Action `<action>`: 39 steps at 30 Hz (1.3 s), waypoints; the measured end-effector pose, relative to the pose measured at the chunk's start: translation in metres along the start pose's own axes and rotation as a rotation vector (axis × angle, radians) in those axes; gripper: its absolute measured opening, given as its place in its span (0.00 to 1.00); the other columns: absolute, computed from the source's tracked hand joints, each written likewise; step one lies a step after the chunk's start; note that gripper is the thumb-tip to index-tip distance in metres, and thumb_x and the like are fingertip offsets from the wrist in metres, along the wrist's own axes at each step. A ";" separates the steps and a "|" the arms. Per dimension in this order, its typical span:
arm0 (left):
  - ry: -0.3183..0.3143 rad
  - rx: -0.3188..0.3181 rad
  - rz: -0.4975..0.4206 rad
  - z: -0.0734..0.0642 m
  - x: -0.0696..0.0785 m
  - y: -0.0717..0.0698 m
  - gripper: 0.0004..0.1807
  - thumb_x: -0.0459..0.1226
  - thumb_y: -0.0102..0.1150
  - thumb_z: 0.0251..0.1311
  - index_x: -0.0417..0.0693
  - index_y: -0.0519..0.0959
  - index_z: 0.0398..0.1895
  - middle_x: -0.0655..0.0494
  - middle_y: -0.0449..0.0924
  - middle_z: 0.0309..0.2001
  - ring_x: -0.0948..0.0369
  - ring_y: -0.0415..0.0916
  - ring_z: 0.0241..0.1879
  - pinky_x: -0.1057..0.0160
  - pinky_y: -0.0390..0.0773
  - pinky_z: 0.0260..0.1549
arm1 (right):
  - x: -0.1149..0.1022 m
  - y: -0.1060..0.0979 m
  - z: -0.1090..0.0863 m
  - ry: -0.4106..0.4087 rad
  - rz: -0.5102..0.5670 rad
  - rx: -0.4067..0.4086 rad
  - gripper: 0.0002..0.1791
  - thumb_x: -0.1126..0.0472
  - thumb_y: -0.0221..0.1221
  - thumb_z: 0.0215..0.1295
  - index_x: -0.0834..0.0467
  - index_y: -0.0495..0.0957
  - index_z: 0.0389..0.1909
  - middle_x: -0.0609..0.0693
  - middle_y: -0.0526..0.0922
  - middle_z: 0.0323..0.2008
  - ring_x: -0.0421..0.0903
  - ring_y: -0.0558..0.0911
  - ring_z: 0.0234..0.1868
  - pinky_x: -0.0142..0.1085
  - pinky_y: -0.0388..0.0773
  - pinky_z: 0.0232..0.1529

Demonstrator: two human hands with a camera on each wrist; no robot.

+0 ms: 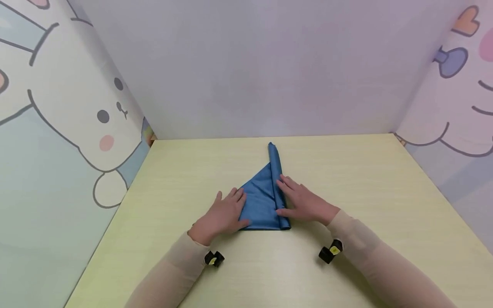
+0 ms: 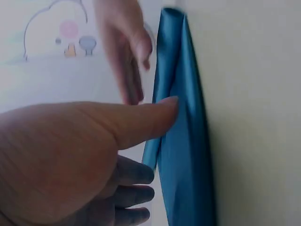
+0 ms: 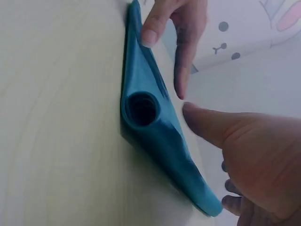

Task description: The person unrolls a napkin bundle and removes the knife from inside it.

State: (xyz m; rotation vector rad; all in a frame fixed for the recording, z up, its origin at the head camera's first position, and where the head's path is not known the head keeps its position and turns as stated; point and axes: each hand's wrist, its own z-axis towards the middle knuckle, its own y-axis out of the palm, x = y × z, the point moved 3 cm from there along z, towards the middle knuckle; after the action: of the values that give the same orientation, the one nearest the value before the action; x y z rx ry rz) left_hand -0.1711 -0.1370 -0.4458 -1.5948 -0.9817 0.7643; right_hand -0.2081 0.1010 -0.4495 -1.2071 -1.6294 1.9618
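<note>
A blue, slightly shiny cloth [image 1: 259, 201] lies on the table, its flat part narrowing to a slanted upper edge. Its right side is wound into a long roll [image 1: 274, 162] that sticks out past the flat part at the far end. In the right wrist view the roll's near end [image 3: 142, 109] shows a round hollow. My left hand [image 1: 223, 214] rests with extended fingers on the cloth's left side, thumb near the front edge. Over the roll's right side lies my right hand [image 1: 304, 201], fingers extended and thumb [image 3: 207, 123] apart from them.
The pale wooden table [image 1: 185, 171] runs back to a plain light wall [image 1: 246, 68]. Cartoon-printed panels [image 1: 77, 128] flank it on the left and right. Small black wrist cameras [image 1: 330, 251] sit by both cream sleeves [image 1: 362, 239].
</note>
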 end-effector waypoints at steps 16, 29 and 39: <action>-0.116 0.018 -0.048 0.001 0.013 0.027 0.44 0.65 0.37 0.67 0.47 0.50 0.76 0.44 0.42 0.76 0.44 0.39 0.74 0.37 0.52 0.63 | -0.009 0.024 0.014 0.026 -0.160 0.025 0.47 0.34 0.54 0.64 0.61 0.57 0.73 0.61 0.48 0.74 0.60 0.48 0.74 0.65 0.58 0.60; -0.126 0.014 -0.012 -0.012 -0.018 0.029 0.45 0.66 0.38 0.65 0.48 0.52 0.76 0.45 0.44 0.76 0.45 0.41 0.74 0.33 0.53 0.61 | -0.025 0.034 0.035 0.038 -0.181 -0.023 0.47 0.32 0.50 0.65 0.58 0.52 0.75 0.58 0.45 0.76 0.54 0.46 0.75 0.60 0.56 0.64; -0.132 0.017 -0.014 -0.022 -0.037 0.024 0.45 0.65 0.41 0.65 0.46 0.53 0.76 0.43 0.46 0.75 0.44 0.44 0.73 0.32 0.55 0.59 | -0.040 0.040 0.052 0.033 -0.189 -0.018 0.48 0.31 0.49 0.64 0.58 0.53 0.75 0.58 0.46 0.75 0.53 0.47 0.75 0.58 0.57 0.65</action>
State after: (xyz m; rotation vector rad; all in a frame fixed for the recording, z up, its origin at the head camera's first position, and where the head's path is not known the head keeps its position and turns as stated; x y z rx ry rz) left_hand -0.1635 -0.1824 -0.4644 -1.5369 -1.0774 0.8750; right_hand -0.2134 0.0270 -0.4701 -1.0444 -1.6818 1.8058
